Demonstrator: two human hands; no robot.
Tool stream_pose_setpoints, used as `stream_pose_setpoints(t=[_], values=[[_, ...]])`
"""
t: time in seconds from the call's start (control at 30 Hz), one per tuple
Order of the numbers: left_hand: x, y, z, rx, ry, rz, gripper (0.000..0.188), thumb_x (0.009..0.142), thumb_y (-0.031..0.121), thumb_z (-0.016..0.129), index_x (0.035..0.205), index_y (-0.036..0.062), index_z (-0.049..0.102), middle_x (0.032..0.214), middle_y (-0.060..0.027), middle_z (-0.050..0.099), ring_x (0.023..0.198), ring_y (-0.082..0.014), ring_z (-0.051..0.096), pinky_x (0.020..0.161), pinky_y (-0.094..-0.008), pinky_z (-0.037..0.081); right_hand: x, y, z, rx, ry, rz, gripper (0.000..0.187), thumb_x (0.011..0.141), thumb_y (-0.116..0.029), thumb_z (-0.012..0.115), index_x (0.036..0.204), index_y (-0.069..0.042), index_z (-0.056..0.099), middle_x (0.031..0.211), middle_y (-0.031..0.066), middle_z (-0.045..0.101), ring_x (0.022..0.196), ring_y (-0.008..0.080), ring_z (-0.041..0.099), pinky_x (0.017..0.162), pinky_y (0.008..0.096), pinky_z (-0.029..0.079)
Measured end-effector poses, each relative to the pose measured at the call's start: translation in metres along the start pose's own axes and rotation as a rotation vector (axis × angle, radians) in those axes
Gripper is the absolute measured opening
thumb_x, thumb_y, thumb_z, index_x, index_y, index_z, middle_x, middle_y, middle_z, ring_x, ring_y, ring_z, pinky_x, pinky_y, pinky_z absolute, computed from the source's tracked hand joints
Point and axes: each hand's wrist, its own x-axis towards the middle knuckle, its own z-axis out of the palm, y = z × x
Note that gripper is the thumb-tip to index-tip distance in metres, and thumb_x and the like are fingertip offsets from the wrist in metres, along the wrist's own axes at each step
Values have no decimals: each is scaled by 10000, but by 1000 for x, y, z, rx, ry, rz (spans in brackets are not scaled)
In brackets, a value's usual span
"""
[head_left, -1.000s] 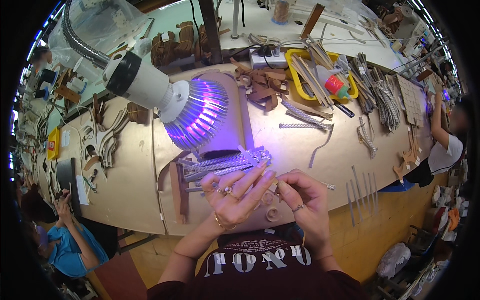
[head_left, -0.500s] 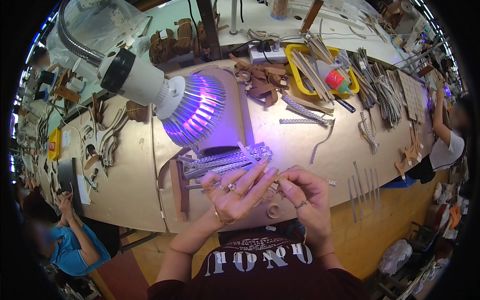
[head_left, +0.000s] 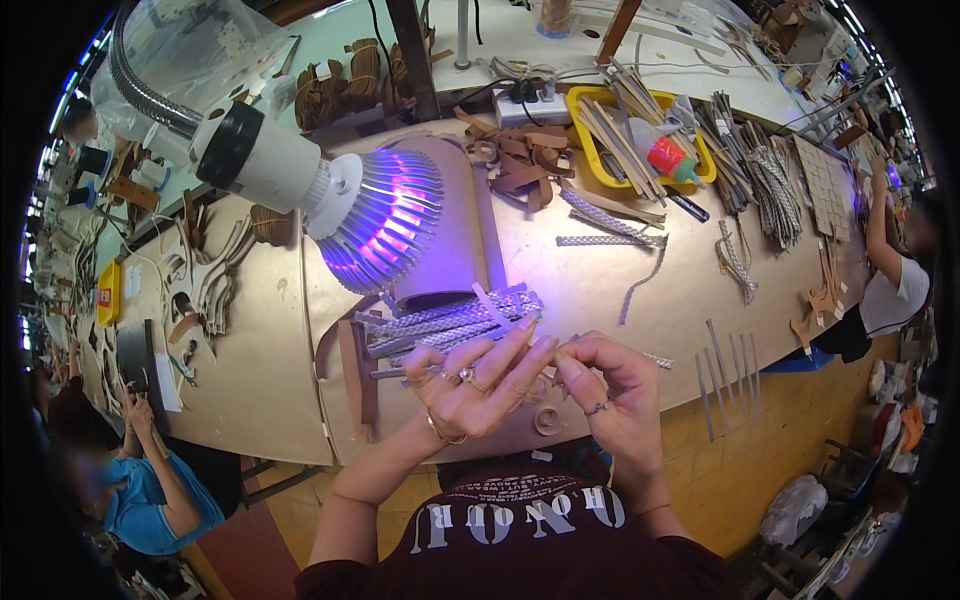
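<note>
while right fingers (head_left: 574, 374) pinch together, grip of left fingers (head_left: 520, 372) unclear, braided bundle (head_left: 440, 322) lies beyond them

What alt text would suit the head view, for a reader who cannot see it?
A person's left hand and right hand have their fingertips close together beside a braided bundle and a purple-glowing lamp; anything between them is too small to tell. Farther back sits a yellow tray of thin strips.
</note>
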Motion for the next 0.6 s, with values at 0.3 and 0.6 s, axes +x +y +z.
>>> stream_pose_setpoints(t=[0.3,0.6], values=[[-2,8,3,-134,-41,-136,302,846,304,677,1097,149,743,1132,12,719,718,-56,585,790,-314,299,8,7,4,-236,-53,-200,122,955,-53,568,1040,31,589,923,115,578,791,192,569,729,289,471],[-2,3,3,2,4,-71,299,857,306,671,1114,171,744,1098,36,730,692,-55,539,778,-313,281,9,1,8,-242,-14,-203,78,930,-39,608,966,28,627,860,89,601,799,171,573,757,282,455]])
